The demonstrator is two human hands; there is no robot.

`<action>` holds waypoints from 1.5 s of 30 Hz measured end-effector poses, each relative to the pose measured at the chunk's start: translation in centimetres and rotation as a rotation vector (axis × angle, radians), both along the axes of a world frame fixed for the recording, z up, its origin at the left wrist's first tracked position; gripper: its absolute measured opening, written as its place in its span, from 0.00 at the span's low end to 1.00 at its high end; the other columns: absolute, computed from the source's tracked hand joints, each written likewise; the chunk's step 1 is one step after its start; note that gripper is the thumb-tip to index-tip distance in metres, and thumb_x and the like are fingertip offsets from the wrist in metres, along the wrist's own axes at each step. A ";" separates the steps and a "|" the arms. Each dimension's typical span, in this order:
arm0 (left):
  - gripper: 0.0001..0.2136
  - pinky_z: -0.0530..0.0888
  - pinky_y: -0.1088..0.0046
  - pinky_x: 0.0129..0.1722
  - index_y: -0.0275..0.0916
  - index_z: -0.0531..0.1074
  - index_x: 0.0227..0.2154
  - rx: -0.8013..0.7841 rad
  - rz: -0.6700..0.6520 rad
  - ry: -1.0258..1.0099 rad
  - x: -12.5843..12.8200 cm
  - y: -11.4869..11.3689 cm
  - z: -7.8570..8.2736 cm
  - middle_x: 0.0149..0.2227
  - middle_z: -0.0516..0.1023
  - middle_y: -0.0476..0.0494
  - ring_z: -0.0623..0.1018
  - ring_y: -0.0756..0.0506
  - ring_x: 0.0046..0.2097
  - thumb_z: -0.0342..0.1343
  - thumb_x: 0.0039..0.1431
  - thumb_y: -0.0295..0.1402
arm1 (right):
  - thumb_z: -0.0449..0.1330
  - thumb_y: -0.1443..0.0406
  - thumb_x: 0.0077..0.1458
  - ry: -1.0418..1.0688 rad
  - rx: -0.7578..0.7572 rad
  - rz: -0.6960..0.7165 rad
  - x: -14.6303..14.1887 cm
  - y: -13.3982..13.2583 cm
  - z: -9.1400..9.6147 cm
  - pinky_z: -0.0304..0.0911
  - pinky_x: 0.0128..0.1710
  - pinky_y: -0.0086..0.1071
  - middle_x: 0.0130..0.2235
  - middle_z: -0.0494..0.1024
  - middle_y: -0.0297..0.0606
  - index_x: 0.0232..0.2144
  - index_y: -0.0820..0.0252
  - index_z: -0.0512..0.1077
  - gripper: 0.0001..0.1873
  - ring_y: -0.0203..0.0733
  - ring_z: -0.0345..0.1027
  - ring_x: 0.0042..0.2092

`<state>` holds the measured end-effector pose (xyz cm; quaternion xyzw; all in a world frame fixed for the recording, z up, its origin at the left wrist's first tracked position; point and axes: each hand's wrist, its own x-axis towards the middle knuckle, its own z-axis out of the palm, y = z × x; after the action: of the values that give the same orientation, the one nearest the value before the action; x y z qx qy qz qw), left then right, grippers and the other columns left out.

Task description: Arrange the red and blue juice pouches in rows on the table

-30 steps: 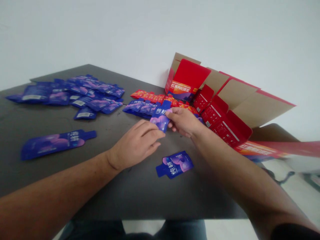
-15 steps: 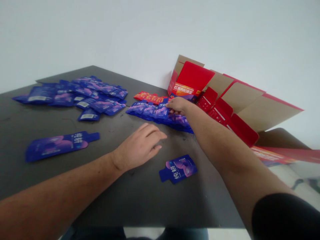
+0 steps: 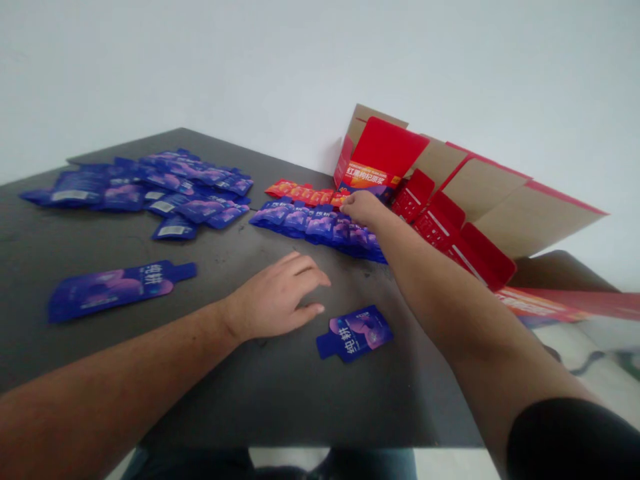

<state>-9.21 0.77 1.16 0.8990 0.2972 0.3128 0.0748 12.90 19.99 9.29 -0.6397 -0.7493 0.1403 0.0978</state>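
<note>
My left hand [image 3: 274, 298] lies flat on the dark table [image 3: 60, 240] with its fingers stretched out and nothing in it. A small blue pouch [image 3: 355, 333] lies just right of it. My right hand [image 3: 363, 207] reaches far forward, fingers curled down onto the far end of a row of blue pouches [image 3: 315, 225], beside a row of red pouches [image 3: 305, 194]. Whether its fingers grip a pouch is hidden. A long blue pouch [image 3: 117, 287] lies alone at the left.
A heap of blue pouches [image 3: 150, 189] covers the far left of the table. Flattened red and brown cartons [image 3: 450, 200] lean against the white wall at the right. The table's front edge runs just below my forearms.
My right hand carried a blue pouch forward and laid it on the row of blue pouches, then moved on toward the red ones. My left hand let go and stayed flat.
</note>
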 end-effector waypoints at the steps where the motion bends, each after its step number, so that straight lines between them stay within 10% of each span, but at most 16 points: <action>1: 0.17 0.76 0.56 0.56 0.39 0.79 0.54 -0.038 -0.042 0.028 0.0 -0.1 0.0 0.51 0.81 0.36 0.78 0.36 0.54 0.66 0.66 0.40 | 0.63 0.63 0.68 0.002 0.002 -0.005 0.5 -1.1 0.2 0.64 0.31 0.33 0.25 0.77 0.37 0.41 0.62 0.82 0.09 0.41 0.69 0.26; 10: 0.30 0.72 0.54 0.59 0.45 0.79 0.57 -0.185 -0.134 0.260 1.6 -1.0 -0.5 0.55 0.80 0.38 0.77 0.34 0.57 0.74 0.56 0.51 | 0.68 0.61 0.63 -0.070 -0.170 0.305 8.1 -17.2 -2.0 0.70 0.45 0.34 0.47 0.85 0.42 0.51 0.55 0.81 0.14 0.46 0.79 0.44; 15: 0.24 0.72 0.52 0.60 0.43 0.79 0.54 -0.177 -0.065 0.284 2.5 -1.5 -0.6 0.53 0.80 0.39 0.77 0.34 0.58 0.72 0.58 0.46 | 0.69 0.60 0.63 -0.132 -0.120 0.471 9.1 -20.8 -3.2 0.65 0.61 0.42 0.57 0.82 0.47 0.58 0.54 0.79 0.22 0.54 0.74 0.59; 28: 0.24 0.73 0.51 0.59 0.40 0.78 0.55 -0.154 -0.008 0.313 2.6 -1.6 -0.8 0.54 0.80 0.38 0.76 0.33 0.58 0.71 0.61 0.47 | 0.64 0.58 0.66 0.011 -0.620 0.353 7.9 -20.3 -2.8 0.60 0.32 0.31 0.36 0.83 0.36 0.42 0.59 0.78 0.10 0.40 0.73 0.35; 36: 0.19 0.74 0.55 0.53 0.39 0.76 0.49 -0.150 0.105 0.202 2.2 -0.9 -0.7 0.49 0.81 0.39 0.77 0.34 0.54 0.69 0.63 0.45 | 0.60 0.61 0.67 -0.024 -0.424 0.449 8.4 -20.0 -1.3 0.60 0.34 0.31 0.35 0.78 0.36 0.38 0.58 0.74 0.07 0.40 0.69 0.35; 45: 0.08 0.73 0.54 0.49 0.41 0.76 0.44 -0.196 0.251 0.241 1.6 0.2 -0.8 0.47 0.82 0.40 0.77 0.34 0.52 0.64 0.66 0.38 | 0.60 0.57 0.71 0.405 -0.150 0.092 2.8 -9.9 1.8 0.54 0.24 0.28 0.25 0.67 0.30 0.31 0.54 0.65 0.16 0.34 0.59 0.24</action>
<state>-7.63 0.95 0.39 0.8743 0.4428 0.1793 0.0860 15.68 10.06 11.11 -0.5692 -0.7302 0.3258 0.1917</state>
